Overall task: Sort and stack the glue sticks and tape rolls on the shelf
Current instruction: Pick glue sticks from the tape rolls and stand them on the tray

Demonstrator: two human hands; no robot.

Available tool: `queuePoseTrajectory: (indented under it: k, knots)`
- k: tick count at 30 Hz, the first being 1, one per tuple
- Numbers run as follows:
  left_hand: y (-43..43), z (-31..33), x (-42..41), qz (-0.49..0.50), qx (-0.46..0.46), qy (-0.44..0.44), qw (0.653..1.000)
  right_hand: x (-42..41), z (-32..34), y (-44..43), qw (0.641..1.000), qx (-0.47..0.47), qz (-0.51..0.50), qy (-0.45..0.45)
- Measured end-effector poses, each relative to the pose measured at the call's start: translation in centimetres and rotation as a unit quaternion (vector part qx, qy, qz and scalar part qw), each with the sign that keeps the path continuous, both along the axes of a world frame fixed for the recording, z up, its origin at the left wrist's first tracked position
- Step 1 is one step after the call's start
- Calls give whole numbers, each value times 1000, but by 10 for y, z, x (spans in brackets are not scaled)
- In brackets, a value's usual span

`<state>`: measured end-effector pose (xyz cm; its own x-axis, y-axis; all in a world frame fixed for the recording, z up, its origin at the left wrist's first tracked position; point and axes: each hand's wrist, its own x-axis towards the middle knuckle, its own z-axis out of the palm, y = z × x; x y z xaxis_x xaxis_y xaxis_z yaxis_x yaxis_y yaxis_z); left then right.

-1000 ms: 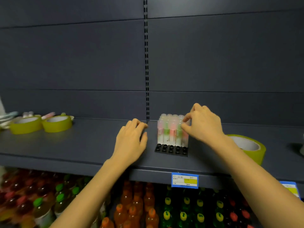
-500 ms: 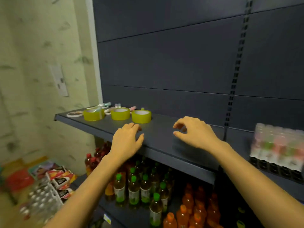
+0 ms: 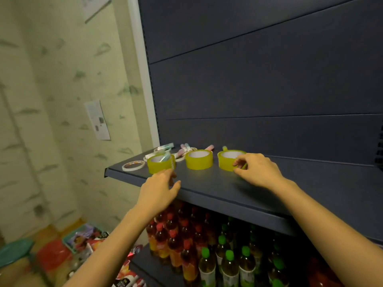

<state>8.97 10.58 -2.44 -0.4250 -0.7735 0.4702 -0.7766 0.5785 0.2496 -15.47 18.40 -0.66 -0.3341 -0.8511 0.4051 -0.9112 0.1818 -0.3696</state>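
Note:
Three yellow tape rolls stand in a row at the left end of the dark shelf (image 3: 207,183): a left roll (image 3: 159,165), a middle roll (image 3: 199,161) and a right roll (image 3: 226,162). My right hand (image 3: 259,170) pinches the right roll's near side between thumb and fingers. My left hand (image 3: 159,189) hovers with relaxed fingers just in front of the left roll, touching nothing that I can see. A pale glue stick (image 3: 165,156) lies across the left roll's hole. Several loose glue sticks (image 3: 186,147) lie behind the rolls. A thin white tape roll (image 3: 132,165) lies flat at the shelf's left corner.
The shelf's back panel (image 3: 269,90) rises right behind the rolls, and the shelf ends at the left by a pale wall (image 3: 62,100). Drink bottles (image 3: 207,255) fill the shelves below. Packets and a teal stool (image 3: 14,249) sit on the floor at the lower left.
The view has swung left from the glue stick block to the yellow rolls. My right hand left the block and now holds the right roll. My left hand moved up to the left roll.

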Motion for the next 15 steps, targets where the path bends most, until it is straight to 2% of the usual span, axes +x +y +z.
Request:
queuePoseTrajectory:
  k: [4, 7, 9, 12, 15]
  knots:
    - [-37, 2, -12, -43, 63, 59, 995, -7, 0, -25, 999, 5, -34, -8]
    - [-66, 1, -35, -89, 155, 127, 976, -17, -5, -39, 998, -17, -63, -11]
    - [-87, -3, -52, -85, 196, 171, 962, -27, -8, -47, 995, -49, -85, -2]
    - [-117, -7, -79, -67, 202, 200, 956, -46, -7, -60, 987, -107, -117, -11]
    - [-145, -7, -99, -28, 179, 189, 965, -63, -5, -71, 986, -104, -133, -5]
